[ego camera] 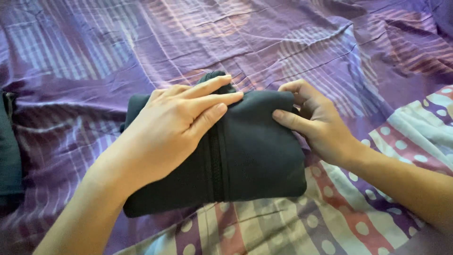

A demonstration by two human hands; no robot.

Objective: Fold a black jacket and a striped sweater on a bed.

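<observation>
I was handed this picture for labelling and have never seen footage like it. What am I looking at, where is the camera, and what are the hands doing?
There is no machine here: a person wears a camera on the head, so you look down at that person's own two bare hands. The surface is a bed covered with a purple striped sheet; a striped, white-dotted cloth lies at the lower right. In the middle sits a dark folded garment with a zip down its front. The left hand lies flat on top of it, fingers stretched out. The right hand has its grip on the garment's right upper edge, thumb on top. Another dark fabric shows at the left edge.
</observation>
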